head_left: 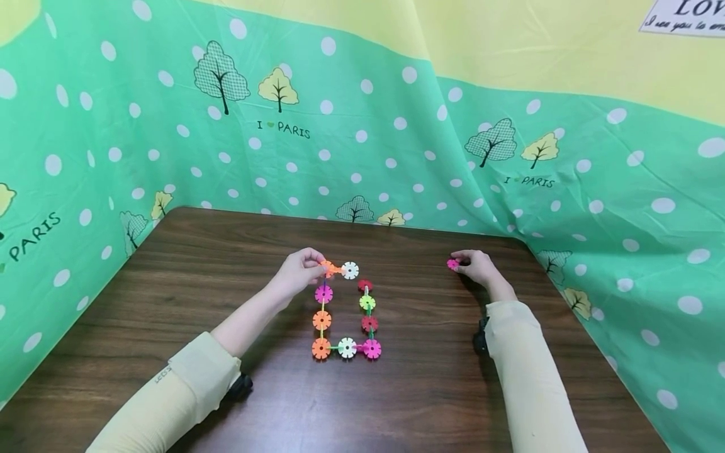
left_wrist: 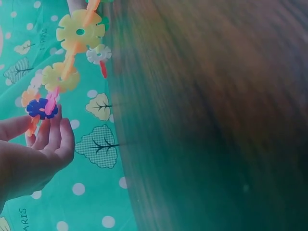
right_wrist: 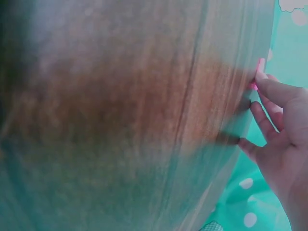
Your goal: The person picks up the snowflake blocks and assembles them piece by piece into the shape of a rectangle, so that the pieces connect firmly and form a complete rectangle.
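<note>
Notched plastic discs in several colours are slotted together into a roughly rectangular chain in mid-table. At its far left corner my left hand pinches an orange disc between thumb and fingers. A white disc sticks out to the right of that corner. The left wrist view shows a blue disc close to the thumb and fingertips. Off to the right, my right hand holds a single pink disc by its fingertips, apart from the chain. In the right wrist view only a pink edge shows past the fingers.
A red disc ends the chain's right side, with a gap between it and the white disc. The wooden table reaches back to a green dotted cloth, which also hangs along both sides.
</note>
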Demonstrator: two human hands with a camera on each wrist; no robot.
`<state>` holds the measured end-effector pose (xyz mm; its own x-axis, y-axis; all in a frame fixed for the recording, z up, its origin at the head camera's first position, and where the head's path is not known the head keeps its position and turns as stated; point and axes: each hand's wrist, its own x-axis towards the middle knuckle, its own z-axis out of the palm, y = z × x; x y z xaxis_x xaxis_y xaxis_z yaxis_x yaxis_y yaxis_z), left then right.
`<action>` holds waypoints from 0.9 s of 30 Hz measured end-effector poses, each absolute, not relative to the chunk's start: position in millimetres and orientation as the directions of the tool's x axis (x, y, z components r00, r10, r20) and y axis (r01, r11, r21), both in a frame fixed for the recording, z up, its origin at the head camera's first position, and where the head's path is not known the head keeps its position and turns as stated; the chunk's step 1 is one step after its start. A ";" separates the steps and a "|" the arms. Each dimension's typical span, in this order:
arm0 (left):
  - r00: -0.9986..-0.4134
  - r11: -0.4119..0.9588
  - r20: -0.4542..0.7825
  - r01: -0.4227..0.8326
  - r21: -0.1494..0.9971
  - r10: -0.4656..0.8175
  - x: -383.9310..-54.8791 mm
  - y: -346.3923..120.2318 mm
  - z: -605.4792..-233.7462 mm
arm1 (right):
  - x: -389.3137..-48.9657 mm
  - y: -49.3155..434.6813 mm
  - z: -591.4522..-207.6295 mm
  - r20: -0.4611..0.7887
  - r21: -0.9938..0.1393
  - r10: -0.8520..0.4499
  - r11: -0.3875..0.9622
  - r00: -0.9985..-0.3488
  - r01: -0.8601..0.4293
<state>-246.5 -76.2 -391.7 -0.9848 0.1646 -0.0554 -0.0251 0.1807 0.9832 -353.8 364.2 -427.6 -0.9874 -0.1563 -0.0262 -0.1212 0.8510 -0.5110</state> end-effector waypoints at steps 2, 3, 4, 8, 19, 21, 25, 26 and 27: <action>-0.983 0.160 -0.065 -0.037 0.986 0.173 -246.5 -76.2 -391.9 | -353.4 363.6 -427.1 -0.030 -0.506 -0.162 0.853 -0.986 -0.125; -0.981 0.147 -0.072 -0.046 0.988 0.178 -246.6 -76.0 -391.9 | -353.1 363.5 -426.9 -0.024 -0.500 -0.164 0.856 -0.986 -0.130; -0.980 0.137 -0.074 -0.049 0.989 0.183 -246.5 -75.7 -392.0 | -352.8 363.6 -426.8 -0.013 -0.491 -0.164 0.860 -0.986 -0.136; -0.977 0.098 -0.090 -0.073 0.993 0.192 -246.7 -74.8 -391.0 | -351.2 364.2 -426.1 0.038 -0.484 -0.147 0.863 -0.988 -0.147; -0.976 0.101 -0.098 -0.079 0.992 0.194 -248.4 -72.4 -391.4 | -345.9 351.4 -414.8 0.217 -0.479 -0.200 0.831 -0.956 -0.282; -0.975 0.107 -0.099 -0.079 0.991 0.198 -248.3 -72.5 -390.7 | -345.6 344.8 -410.8 0.242 -0.484 -0.211 0.820 -0.947 -0.306; -0.973 0.123 -0.081 -0.055 0.991 0.215 -248.3 -72.4 -390.6 | -344.4 330.8 -402.0 0.272 -0.505 -0.238 0.790 -0.932 -0.349; -0.973 0.123 -0.076 -0.050 0.991 0.220 -248.4 -72.3 -390.8 | -343.8 327.3 -399.7 0.275 -0.510 -0.244 0.783 -0.930 -0.356; -0.972 0.125 -0.071 -0.044 0.991 0.222 -248.6 -72.1 -391.2 | -343.1 323.9 -397.7 0.280 -0.513 -0.251 0.777 -0.927 -0.365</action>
